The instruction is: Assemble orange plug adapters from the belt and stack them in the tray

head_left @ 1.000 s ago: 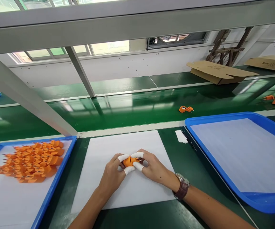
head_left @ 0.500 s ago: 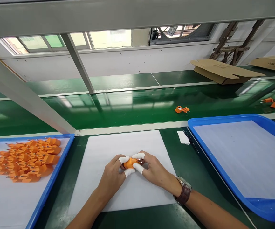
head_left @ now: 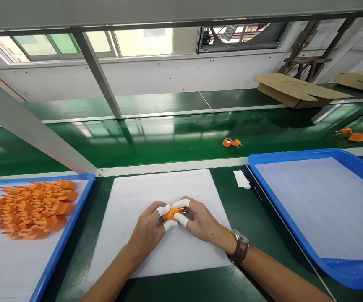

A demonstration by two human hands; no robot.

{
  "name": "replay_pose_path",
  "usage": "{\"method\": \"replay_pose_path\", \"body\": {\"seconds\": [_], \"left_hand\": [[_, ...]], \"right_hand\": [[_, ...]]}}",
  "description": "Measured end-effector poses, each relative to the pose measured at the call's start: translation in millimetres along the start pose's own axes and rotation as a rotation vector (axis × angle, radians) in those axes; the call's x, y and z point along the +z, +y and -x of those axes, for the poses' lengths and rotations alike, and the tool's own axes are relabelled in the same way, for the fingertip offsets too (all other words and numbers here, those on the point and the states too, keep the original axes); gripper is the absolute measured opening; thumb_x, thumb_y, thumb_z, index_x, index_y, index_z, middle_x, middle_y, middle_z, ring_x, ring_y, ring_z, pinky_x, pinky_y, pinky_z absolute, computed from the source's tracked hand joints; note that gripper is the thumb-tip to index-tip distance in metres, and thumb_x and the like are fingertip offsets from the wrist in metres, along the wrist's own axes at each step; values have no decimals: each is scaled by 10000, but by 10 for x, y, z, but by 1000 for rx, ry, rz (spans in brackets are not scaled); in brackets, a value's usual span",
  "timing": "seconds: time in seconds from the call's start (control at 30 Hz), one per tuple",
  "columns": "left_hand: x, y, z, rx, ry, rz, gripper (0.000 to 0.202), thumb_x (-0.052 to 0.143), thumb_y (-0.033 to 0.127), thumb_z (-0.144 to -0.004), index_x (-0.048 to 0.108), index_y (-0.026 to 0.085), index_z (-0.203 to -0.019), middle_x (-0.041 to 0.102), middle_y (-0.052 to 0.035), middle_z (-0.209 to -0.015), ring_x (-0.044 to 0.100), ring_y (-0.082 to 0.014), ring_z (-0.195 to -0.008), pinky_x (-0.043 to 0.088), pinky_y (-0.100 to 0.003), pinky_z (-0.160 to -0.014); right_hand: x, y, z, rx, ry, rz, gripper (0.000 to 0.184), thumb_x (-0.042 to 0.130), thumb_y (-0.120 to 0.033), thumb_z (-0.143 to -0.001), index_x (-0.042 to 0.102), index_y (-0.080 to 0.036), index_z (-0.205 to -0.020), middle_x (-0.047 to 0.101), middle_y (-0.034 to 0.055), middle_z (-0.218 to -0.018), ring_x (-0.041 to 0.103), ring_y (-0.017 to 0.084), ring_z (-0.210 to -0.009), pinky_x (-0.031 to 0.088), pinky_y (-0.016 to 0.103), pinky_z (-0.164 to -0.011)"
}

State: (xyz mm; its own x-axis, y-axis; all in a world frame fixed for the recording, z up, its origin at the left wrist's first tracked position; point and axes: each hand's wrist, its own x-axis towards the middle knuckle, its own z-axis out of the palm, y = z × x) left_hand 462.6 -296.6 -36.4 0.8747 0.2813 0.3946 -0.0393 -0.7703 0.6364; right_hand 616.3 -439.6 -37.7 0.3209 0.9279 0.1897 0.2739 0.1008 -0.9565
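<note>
My left hand and my right hand meet over a white sheet on the green bench. Both pinch one small orange plastic part between thumbs and forefingers, which wear white finger cots. My right wrist carries a brown-strapped watch. A blue tray at the left holds a heap of several orange parts like it.
A large blue tray lined with white lies at the right. On the green conveyor belt beyond lie an orange part and two more orange pieces far right. Cardboard boxes stand at the back. A grey frame bar slants at the left.
Both hands stay pinched on the orange part over the sheet. The orange part on the belt has drifted left. My view has tilted slightly.
</note>
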Motion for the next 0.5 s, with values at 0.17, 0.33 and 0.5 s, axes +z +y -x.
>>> {"method": "replay_pose_path", "body": {"seconds": [0.17, 0.33, 0.5], "left_hand": [[-8, 31, -13, 30, 22, -14, 170, 592, 300, -973, 589, 235, -1130, 661, -68, -1061, 634, -143, -778, 594, -280, -655], [15, 61, -17, -23, 58, 3, 187, 624, 364, -951, 596, 238, -1087, 663, -52, -1024, 593, -118, -673, 593, -274, -615], [61, 56, 4, 34, 94, -49, 111, 626, 254, -947, 594, 219, -1047, 664, -67, -1040, 640, -140, -743, 591, -267, -620]], "right_hand": [[13, -46, 32, -29, 37, 72, 215, 570, -167, -941, 614, -250, -1134, 626, 45, -1039, 602, 182, -882, 535, 340, -764], [-3, -51, 40, -46, 47, 86, 203, 557, -172, -943, 597, -250, -1126, 617, 45, -1032, 598, 181, -876, 530, 337, -753], [-5, -33, 37, -56, 23, 101, 156, 561, -164, -937, 608, -241, -1065, 616, 45, -1000, 585, 184, -858, 515, 341, -747]]}}
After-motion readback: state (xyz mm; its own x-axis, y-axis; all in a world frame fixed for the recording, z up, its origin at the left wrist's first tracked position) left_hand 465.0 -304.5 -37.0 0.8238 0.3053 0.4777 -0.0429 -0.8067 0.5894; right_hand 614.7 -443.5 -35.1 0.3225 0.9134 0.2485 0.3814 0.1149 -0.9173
